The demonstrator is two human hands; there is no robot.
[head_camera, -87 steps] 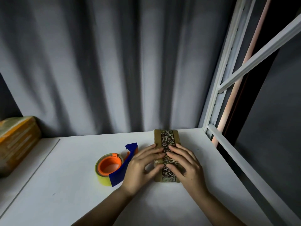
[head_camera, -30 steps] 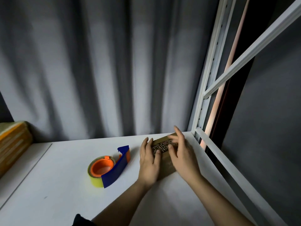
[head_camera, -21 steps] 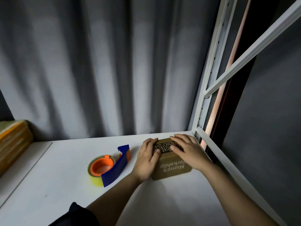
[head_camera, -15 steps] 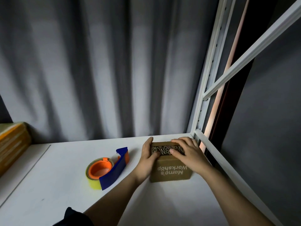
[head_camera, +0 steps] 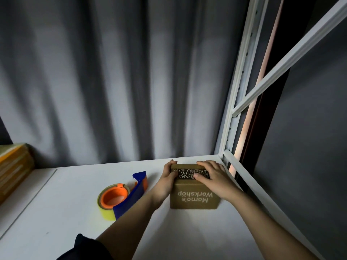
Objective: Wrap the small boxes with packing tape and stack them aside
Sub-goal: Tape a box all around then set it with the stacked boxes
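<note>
A small brown cardboard box (head_camera: 194, 198) printed "Momo's Workshop" stands on its side on the white shelf (head_camera: 75, 212), near the right rear corner. A strip of dark patterned tape (head_camera: 187, 173) runs across its top face. My left hand (head_camera: 166, 182) grips the box's left side, thumb on the tape. My right hand (head_camera: 213, 178) lies over the top right, fingers flat on the tape. A yellow tape roll in an orange and blue dispenser (head_camera: 120, 197) lies to the left of the box, apart from both hands.
A white metal rack post and rails (head_camera: 236, 102) border the shelf on the right. Grey curtains (head_camera: 112, 81) hang behind. Taped brown boxes (head_camera: 13, 169) sit at the far left edge. A dark sleeve (head_camera: 86, 249) shows at the bottom.
The box was lying flat under both hands; it has been tipped onto its side and turned, so the printed face looks at me. Both hands shifted to the taped top.
</note>
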